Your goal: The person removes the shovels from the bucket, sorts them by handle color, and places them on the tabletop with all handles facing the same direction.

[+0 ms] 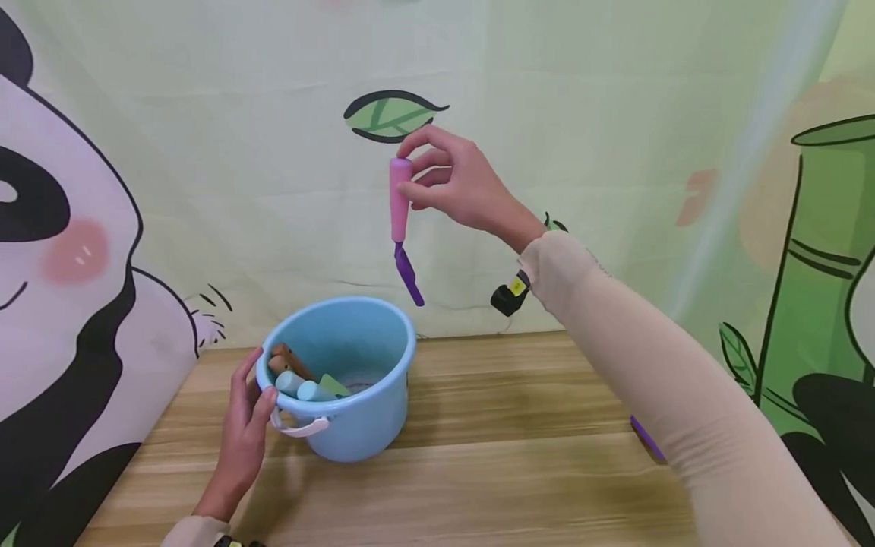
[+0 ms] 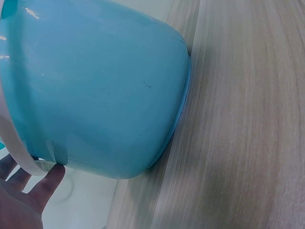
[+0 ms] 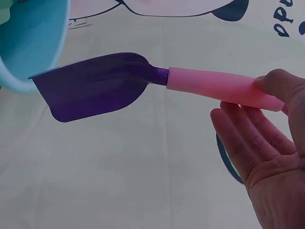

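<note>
Wooden tabletop point(image 1: 492, 479), pale green backdrop point(image 1: 581, 99), printed panda point(image 1: 68, 296) left, bamboo point(image 1: 813, 311) right

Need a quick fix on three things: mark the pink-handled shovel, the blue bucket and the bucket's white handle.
Pink-handled shovel point(image 3: 159, 76): right wrist view, on its purple neck.
Blue bucket point(image 1: 362, 427): head view, on its outer wall.
White handle point(image 1: 302, 431): head view, on its curved strip.

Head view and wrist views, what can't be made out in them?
Head view: lower ends of the light blue pieces, hidden by the bucket.
Head view: how far the purple object extends, hidden by the right sleeve.
Left wrist view: rest of the left hand, cut off at bottom left.
Right wrist view: most of the bucket, beyond the top left corner.
</note>
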Available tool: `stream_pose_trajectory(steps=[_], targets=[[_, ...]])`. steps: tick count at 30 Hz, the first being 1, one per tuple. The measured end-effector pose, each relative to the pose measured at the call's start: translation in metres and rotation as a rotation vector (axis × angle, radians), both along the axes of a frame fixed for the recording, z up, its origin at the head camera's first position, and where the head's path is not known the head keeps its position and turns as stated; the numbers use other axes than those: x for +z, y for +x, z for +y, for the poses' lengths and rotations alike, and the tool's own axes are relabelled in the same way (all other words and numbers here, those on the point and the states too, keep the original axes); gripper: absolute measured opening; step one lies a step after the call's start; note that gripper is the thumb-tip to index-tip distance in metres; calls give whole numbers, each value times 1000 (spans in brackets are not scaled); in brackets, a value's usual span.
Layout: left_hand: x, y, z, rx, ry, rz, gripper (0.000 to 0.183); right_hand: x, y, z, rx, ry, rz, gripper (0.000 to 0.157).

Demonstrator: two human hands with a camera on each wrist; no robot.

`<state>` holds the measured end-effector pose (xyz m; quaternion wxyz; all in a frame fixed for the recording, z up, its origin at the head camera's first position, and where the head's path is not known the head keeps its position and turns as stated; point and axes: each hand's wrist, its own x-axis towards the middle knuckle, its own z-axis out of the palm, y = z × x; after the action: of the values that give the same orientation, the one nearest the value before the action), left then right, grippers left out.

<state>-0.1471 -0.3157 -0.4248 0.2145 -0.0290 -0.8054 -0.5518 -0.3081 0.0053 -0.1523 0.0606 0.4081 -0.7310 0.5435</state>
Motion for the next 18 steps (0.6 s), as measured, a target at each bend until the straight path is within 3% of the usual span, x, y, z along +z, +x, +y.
stream_pose_trajectory(steps=[18], targets=[[-3, 1, -1, 4, 3, 5, 58, -17, -12, 59, -157, 2, -2, 33]])
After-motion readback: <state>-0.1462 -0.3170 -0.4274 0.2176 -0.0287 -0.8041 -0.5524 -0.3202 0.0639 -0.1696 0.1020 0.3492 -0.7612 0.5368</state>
